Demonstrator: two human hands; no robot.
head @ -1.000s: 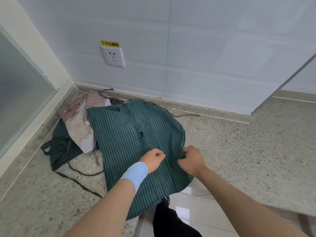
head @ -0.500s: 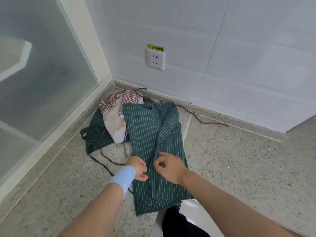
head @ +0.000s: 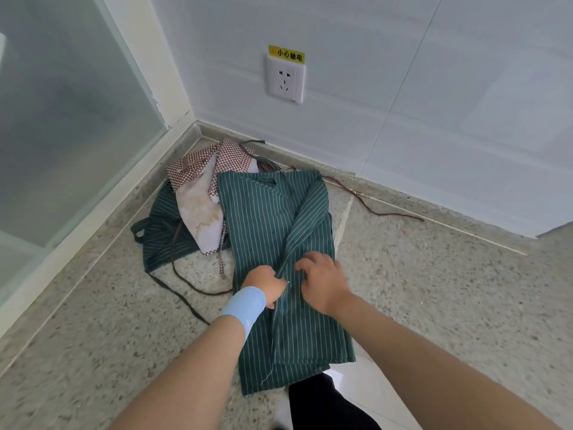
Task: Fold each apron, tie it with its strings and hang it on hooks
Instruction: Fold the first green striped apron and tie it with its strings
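Spreading over green apron (head: 263,218), right hand (head: 322,283); left hand (head: 266,282) still grips.

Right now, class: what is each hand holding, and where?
Left hand pinches the green striped apron at its folded-over edge, mid-length. Right hand rests beside it; grip cannot be told.

Head view, steeply down, close

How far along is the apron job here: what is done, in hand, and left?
Done: the green striped apron lies folded lengthwise on the counter. In hand: the left hand grips its fold edge; the right hand touches beside it. Left: a brown string trails loose, the checked apron and a second green apron lie heaped, nothing hangs yet.
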